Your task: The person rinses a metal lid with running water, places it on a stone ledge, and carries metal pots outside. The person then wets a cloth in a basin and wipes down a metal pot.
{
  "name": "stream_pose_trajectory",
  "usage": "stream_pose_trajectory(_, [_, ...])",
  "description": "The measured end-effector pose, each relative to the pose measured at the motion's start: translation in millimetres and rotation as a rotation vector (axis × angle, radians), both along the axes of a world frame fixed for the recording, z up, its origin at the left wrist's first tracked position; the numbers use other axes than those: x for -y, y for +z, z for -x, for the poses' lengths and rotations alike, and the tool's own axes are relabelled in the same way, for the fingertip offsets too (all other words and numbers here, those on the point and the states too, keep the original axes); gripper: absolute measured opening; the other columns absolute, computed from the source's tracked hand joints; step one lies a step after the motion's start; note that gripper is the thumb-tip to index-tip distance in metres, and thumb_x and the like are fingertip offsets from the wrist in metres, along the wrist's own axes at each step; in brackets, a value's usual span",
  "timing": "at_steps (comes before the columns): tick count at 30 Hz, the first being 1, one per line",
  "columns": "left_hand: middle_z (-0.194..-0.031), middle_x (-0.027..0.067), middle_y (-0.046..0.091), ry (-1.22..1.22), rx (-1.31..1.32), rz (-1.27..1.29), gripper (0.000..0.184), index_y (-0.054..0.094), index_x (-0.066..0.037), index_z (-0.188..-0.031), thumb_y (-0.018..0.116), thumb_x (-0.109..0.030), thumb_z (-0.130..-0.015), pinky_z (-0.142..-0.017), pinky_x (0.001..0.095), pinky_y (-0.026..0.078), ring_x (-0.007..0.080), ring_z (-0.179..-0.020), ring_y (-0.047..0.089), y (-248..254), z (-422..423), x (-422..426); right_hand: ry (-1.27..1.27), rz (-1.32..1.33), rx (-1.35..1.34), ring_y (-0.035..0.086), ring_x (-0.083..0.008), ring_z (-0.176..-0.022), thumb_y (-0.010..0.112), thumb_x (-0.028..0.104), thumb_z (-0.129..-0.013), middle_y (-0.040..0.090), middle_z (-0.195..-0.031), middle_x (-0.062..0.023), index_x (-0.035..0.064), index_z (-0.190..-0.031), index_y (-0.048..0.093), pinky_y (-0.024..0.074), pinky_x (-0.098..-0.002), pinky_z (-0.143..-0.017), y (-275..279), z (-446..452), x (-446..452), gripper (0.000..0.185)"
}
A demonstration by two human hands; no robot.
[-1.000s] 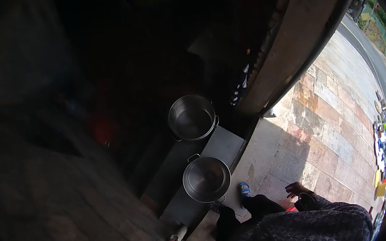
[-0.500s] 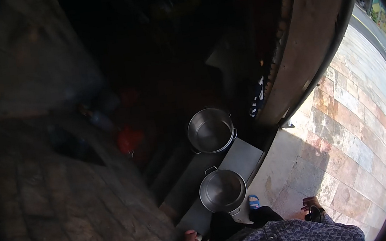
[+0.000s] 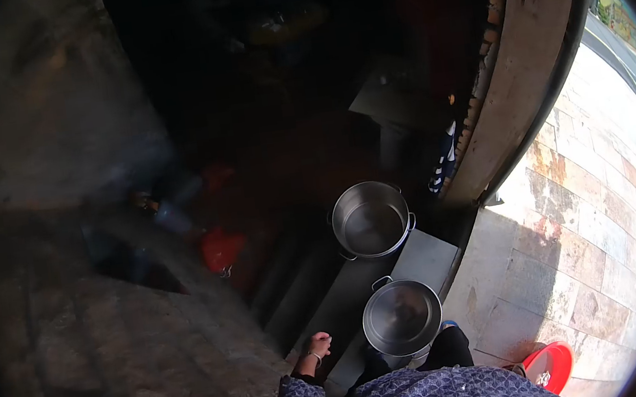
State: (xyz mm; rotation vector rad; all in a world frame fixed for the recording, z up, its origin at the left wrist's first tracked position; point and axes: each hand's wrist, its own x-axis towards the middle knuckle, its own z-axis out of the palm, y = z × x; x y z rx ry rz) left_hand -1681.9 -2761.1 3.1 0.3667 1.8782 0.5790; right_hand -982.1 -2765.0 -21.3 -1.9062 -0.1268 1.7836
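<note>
Two steel pots with side handles sit on the steps: the nearer pot (image 3: 402,317) in front of my legs, the farther pot (image 3: 371,220) just beyond it. My left hand (image 3: 319,346), with a bracelet at the wrist, is left of the nearer pot and apart from it. Its fingers are curled, with a small pale spot at the tips that I cannot make out. At the left edge of a red basin (image 3: 563,367), a sliver of my right hand (image 3: 517,369) shows beside my clothing; its fingers are hidden. Something pale lies in the basin.
Dark stone steps (image 3: 428,252) lead down into a dim interior. A rough stone wall (image 3: 140,363) is at the left, a beam (image 3: 516,63) at the upper right. Sunlit paving (image 3: 573,207) lies at the right. A red object (image 3: 222,248) is in the shade.
The view has shifted, so the pots appear farther right. My left hand has come up and forward from the bottom edge. My right hand has dropped mostly out of sight, and the red basin shows more.
</note>
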Motion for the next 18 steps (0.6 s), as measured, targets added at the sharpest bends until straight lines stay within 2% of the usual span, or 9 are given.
stream_pose_trajectory(4, [-0.071,0.0036,0.059,-0.047,-0.044,0.026,0.019,0.06,-0.009,-0.098,0.061,-0.019,-0.083,-0.047,0.0286,0.048,0.0137,-0.053,0.057,2,42,34,-0.075,0.088,-0.311,0.063,-0.0405,-0.06,0.058,-0.001,-0.075,0.057,-0.076,-0.0195,-0.0075,-0.11,0.049,0.0537,-0.0493,-0.047,-1,42,18,0.036])
stream_pose_trajectory(6, [-0.072,0.0046,0.06,-0.021,-0.043,0.056,0.018,0.059,-0.009,-0.098,0.06,-0.018,-0.084,-0.046,0.029,0.047,0.0142,-0.051,0.057,6,58,57,-0.072,0.099,-0.346,0.063,-0.0405,-0.059,0.058,-0.001,-0.075,0.057,-0.076,-0.0193,-0.0072,-0.11,0.049,0.0537,-0.0493,-0.047,-3,60,21,0.036])
stream_pose_trajectory(8, [-0.069,0.0051,0.059,-0.008,-0.065,0.206,0.017,0.059,-0.007,-0.098,0.06,-0.017,-0.084,-0.046,0.0294,0.047,0.0159,-0.051,0.057,12,71,81,0.054,-0.003,-0.106,0.064,-0.0389,-0.059,0.062,0.003,-0.075,0.055,-0.072,-0.0156,-0.0059,-0.109,0.05,0.052,-0.046,-0.044,-6,83,12,0.037])
stream_pose_trajectory(10, [-0.068,0.005,0.059,0.033,-0.061,0.222,0.017,0.059,-0.007,-0.097,0.059,-0.017,-0.084,-0.045,0.0297,0.047,0.0161,-0.051,0.057,10,80,100,0.179,-0.065,0.104,0.064,-0.037,-0.059,0.063,0.006,-0.075,0.056,-0.071,-0.0144,-0.0048,-0.106,0.051,0.0506,-0.0426,-0.042,-3,99,6,0.035])
stream_pose_trajectory(13, [-0.065,0.0052,0.058,0.141,-0.02,0.212,0.015,0.059,-0.007,-0.096,0.059,-0.016,-0.084,-0.043,0.0307,0.046,0.0162,-0.05,0.056,-1,87,128,0.313,-0.074,0.084,0.065,-0.0355,-0.059,0.062,0.006,-0.077,0.058,-0.074,-0.0151,-0.0033,-0.106,0.052,0.051,-0.0412,-0.042,-10,97,9,0.032])
stream_pose_trajectory(14, [-0.065,0.0052,0.058,0.113,-0.025,0.202,0.015,0.059,-0.007,-0.096,0.059,-0.015,-0.084,-0.043,0.0306,0.046,0.0162,-0.05,0.056,4,87,129,0.358,-0.008,0.149,0.065,-0.0344,-0.062,0.06,0.007,-0.078,0.059,-0.077,-0.0143,-0.0016,-0.109,0.053,0.0511,-0.0402,-0.044,98,160,-11,0.033])
stream_pose_trajectory(16, [-0.066,0.0052,0.058,0.105,-0.025,0.187,0.015,0.059,-0.007,-0.097,0.059,-0.015,-0.084,-0.043,0.0305,0.046,0.0161,-0.05,0.056,3,88,134,0.353,-0.004,0.179,0.065,-0.0343,-0.062,0.06,0.007,-0.078,0.059,-0.077,-0.0142,-0.0016,-0.109,0.053,0.0512,-0.0401,-0.044,86,155,-18,0.033])
stream_pose_trajectory(18, [-0.07,0.0058,0.061,0.156,0.015,0.117,0.021,0.061,-0.006,-0.098,0.061,-0.019,-0.082,-0.05,0.0322,0.051,0.0165,-0.057,0.059,-10,90,137,0.363,-0.02,0.19,0.065,-0.0342,-0.062,0.06,0.007,-0.079,0.059,-0.078,-0.0141,-0.0016,-0.11,0.053,0.0512,-0.04,-0.044,72,150,-28,0.033])
